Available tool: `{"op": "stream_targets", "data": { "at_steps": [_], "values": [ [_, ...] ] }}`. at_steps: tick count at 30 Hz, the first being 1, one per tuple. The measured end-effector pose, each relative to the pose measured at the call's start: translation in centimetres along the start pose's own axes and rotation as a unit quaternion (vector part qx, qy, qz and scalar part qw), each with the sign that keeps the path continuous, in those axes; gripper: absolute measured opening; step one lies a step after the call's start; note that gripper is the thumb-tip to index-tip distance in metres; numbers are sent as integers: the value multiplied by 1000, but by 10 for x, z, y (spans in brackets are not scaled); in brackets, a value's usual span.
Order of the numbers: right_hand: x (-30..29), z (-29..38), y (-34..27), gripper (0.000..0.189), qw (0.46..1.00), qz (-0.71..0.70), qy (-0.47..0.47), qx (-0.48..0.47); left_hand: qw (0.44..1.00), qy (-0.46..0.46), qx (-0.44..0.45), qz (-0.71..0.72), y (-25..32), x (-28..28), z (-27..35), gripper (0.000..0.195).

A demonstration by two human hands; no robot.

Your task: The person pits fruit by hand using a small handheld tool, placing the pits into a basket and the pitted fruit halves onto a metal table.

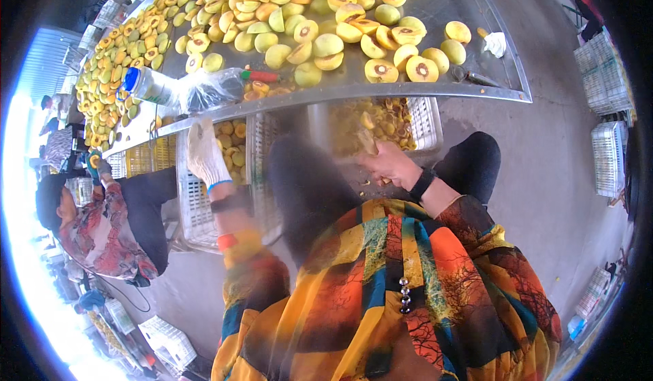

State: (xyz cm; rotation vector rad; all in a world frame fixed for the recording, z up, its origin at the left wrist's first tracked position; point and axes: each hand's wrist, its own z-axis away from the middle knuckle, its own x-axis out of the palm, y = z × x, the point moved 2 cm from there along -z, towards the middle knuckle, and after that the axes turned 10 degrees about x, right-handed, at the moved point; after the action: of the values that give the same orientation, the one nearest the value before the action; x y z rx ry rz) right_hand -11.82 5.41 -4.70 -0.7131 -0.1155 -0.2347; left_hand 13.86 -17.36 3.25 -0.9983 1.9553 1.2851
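My left hand [204, 151], in a white knitted glove with a blue cuff, is over a white plastic crate [196, 212] with yellow fruit halves, just below the table's metal edge; whether it holds anything is hidden. My bare right hand [390, 164], with a dark band at the wrist, is at the near side of another white crate [426, 123] holding fruit pieces. A blurred pale object shows at its fingers; I cannot tell what it is. Many halved yellow-green stone fruits [326, 47], some with pits showing, lie on the metal table [459, 13].
A clear plastic bottle [153, 85] with a blue cap, a clear plastic bag [209, 90], a red-and-green handle [260, 76], a metal tool [479, 79] and crumpled white tissue [495, 44] lie along the table's near side. A co-worker [102, 228] sits at the left. Stacked crates [602, 69] stand right.
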Motion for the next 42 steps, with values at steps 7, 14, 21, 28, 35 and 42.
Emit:
{"op": "stream_targets", "data": {
  "at_steps": [7, 14, 21, 28, 35, 42],
  "values": [
    [15, 6, -11, 23, 950, 248, 84, -172, 900, -241, 324, -162, 145, 91, -48, 35],
    [2, 26, 36, 16, 958, 180, 104, -197, 858, -320, 379, -137, 157, 186, -73, 32],
    [-13, 52, -14, 20, 917, 113, 279, -263, 903, -213, 354, 117, 181, 102, -23, 18],
    [-9, 45, -66, 33, 942, -195, 136, -235, 806, -119, 570, 109, 203, 43, 103, 28],
    [-12, 45, -48, 28, 953, -211, -27, -217, 888, -70, 338, 305, 166, 52, 114, 28],
    [-14, 50, -53, 35, 829, 254, 389, -312, 798, -271, 73, 534, 141, 94, 130, 34]
  ]
}}
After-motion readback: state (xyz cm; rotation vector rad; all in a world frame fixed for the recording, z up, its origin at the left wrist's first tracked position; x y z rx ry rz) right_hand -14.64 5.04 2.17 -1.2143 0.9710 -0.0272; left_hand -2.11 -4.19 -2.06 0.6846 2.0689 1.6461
